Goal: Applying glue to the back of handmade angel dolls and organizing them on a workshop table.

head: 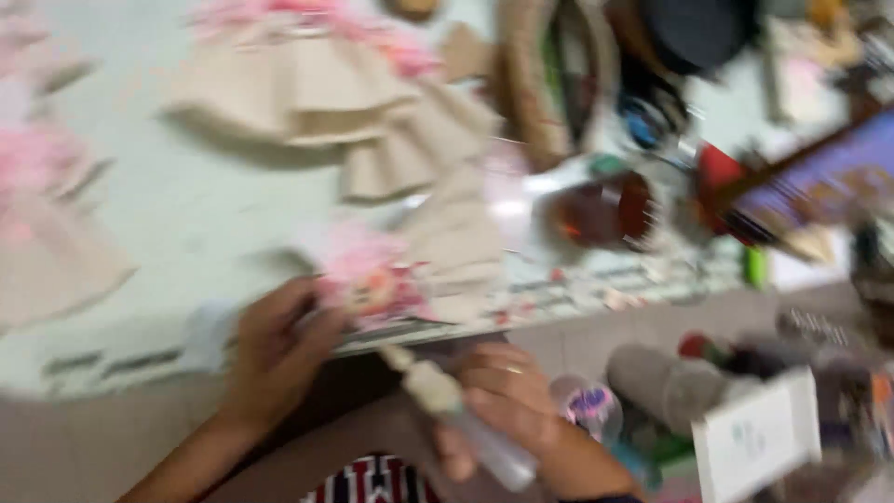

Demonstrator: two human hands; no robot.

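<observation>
left hand (275, 349) on pink doll (372, 279) — right hand (503, 396) gripping glue gun (456, 414)

One head-worn view looks steeply down, close over the table (168, 214).

A home craft workspace, though the view is blurred. A pale worktable (177, 214) carries beige ruffled fabric pieces (298, 88) at 12 o'clock with pink trim (37, 154) at 9 o'clock, and jars and supplies (605, 210) are heaped toward 2 o'clock.
</observation>
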